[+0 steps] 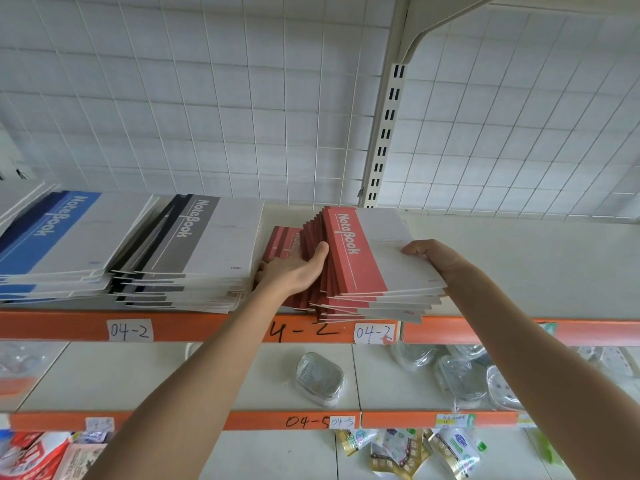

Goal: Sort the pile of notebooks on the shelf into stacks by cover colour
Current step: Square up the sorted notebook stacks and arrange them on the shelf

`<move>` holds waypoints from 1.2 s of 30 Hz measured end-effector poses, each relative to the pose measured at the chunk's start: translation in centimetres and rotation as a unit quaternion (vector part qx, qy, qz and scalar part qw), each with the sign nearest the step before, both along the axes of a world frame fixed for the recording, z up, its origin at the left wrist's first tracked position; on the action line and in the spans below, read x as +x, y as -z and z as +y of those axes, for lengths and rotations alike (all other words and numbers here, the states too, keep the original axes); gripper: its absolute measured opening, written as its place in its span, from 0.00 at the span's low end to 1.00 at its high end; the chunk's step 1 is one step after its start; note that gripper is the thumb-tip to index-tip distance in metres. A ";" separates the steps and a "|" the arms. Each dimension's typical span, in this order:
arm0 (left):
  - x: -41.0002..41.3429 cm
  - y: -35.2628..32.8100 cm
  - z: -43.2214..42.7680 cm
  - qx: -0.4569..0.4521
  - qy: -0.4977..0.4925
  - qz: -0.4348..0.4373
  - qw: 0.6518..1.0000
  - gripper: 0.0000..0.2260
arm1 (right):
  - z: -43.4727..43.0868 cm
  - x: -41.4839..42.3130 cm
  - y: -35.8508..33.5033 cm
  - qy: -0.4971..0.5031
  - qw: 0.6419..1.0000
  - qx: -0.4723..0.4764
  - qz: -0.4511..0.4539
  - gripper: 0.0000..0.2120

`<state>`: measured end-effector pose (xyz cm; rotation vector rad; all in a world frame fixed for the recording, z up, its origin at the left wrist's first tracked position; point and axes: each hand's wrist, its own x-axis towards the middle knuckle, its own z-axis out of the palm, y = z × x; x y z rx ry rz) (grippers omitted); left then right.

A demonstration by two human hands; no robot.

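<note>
1. A shop aisle: cream metal shelves with orange front strips are carrying handwritten white paper tags reading "04-2".
2. Identical white paper notebooks are lying in stacks, clear plastic-wrapped goods are sitting below, and a white wire-grid back panel is standing behind.

Left hand, right hand — forearms bare, apparently unsleeved.
</note>
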<state>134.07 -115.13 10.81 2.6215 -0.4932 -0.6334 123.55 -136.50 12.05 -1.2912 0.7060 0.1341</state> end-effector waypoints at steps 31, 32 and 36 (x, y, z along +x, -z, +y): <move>1.9 -2.6 1.2 -0.388 -0.135 0.339 0.846 0.14 | 3.6 2.3 0.3 0.011 0.999 -0.025 -0.016 0.08; 1.4 -2.5 1.1 -0.385 -0.119 0.351 0.845 0.13 | 3.5 2.2 0.5 0.009 0.999 -0.030 -0.025 0.09; 0.2 -2.4 0.0 -0.399 -0.110 0.348 0.841 0.08 | 2.3 1.5 0.8 -0.001 0.997 -0.046 -0.062 0.12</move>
